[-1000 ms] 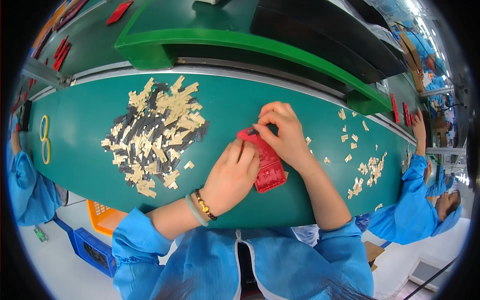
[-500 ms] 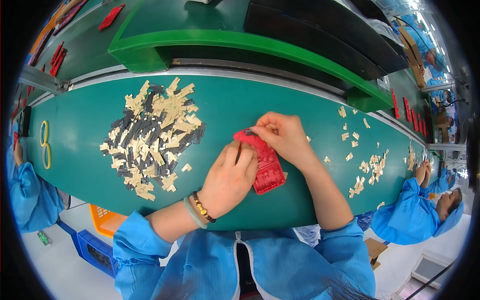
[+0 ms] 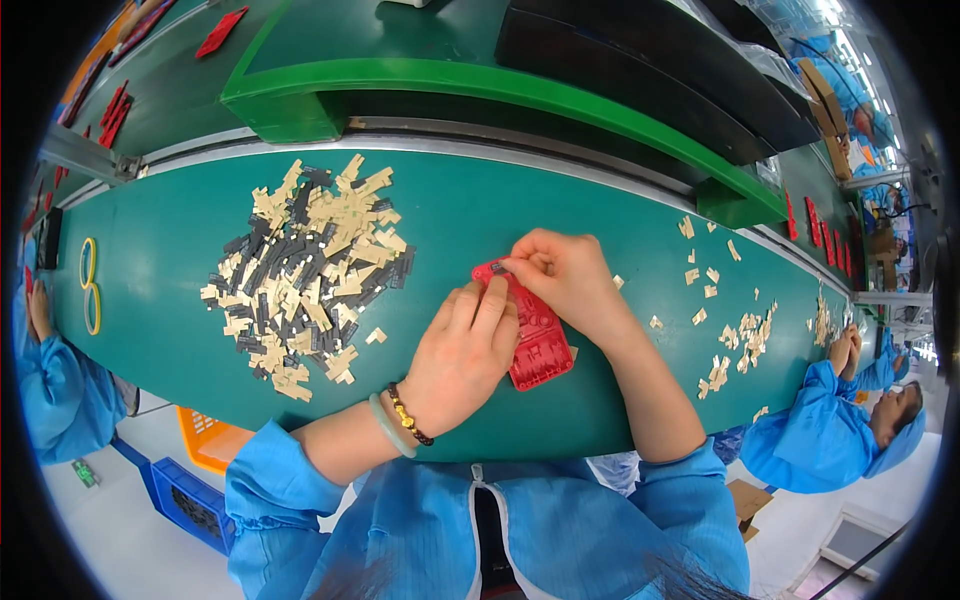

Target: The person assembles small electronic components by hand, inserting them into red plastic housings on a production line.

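A red moulded plastic housing [image 3: 541, 352] lies tilted on the green bench in front of me. My left hand [image 3: 463, 345] is closed along its left side, fingertips over its upper part. At its top end my right hand [image 3: 568, 272] is bent into a pinch, the thumb pressing by a small dark piece [image 3: 498, 267] in the housing's upper corner. Whatever sits between those right fingers is hidden. To the left spreads a pile of black strips and beige backing pieces [image 3: 310, 270].
Beige scraps [image 3: 745, 335] are scattered on the right. Two yellow rings [image 3: 90, 287] lie far left. A green-framed shelf [image 3: 480, 80] spans the back, with red parts [image 3: 221, 32] beyond. Co-workers in blue sit left and right [image 3: 815, 425]. Orange and blue crates [image 3: 190, 505] stand below.
My left fingers have shifted slightly and the dark gap between them has closed. The right hand stays pinched at the housing's top corner. The housing has barely moved.
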Demonstrator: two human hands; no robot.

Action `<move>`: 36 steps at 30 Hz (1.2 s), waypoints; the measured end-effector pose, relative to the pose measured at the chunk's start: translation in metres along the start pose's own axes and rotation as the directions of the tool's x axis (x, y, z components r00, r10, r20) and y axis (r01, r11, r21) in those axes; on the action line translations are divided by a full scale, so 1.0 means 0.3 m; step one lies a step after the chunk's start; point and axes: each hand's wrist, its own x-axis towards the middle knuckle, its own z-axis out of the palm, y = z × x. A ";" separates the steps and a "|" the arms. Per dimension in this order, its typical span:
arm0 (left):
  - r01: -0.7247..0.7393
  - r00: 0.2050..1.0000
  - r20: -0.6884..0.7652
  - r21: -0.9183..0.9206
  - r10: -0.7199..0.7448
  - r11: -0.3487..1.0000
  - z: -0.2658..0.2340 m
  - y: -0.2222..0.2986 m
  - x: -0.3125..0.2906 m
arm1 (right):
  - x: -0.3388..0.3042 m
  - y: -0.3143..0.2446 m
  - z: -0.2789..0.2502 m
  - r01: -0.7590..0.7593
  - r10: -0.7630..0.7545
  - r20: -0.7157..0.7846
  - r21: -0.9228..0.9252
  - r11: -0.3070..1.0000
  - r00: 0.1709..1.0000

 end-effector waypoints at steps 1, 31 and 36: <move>-0.003 1.000 0.001 -0.001 0.003 1.000 0.000 -0.003 0.001 | -0.003 0.000 0.004 0.022 -0.022 -0.022 -0.027 0.999 1.000; 0.008 0.990 -0.139 0.006 -0.007 1.000 0.040 0.010 0.079 | -0.176 0.055 -0.017 0.294 -0.424 -0.198 -0.470 0.832 0.884; 0.041 0.992 -0.120 0.104 -0.029 0.994 0.061 0.004 0.087 | -0.285 0.027 -0.027 0.480 -0.489 0.013 -0.218 0.850 0.872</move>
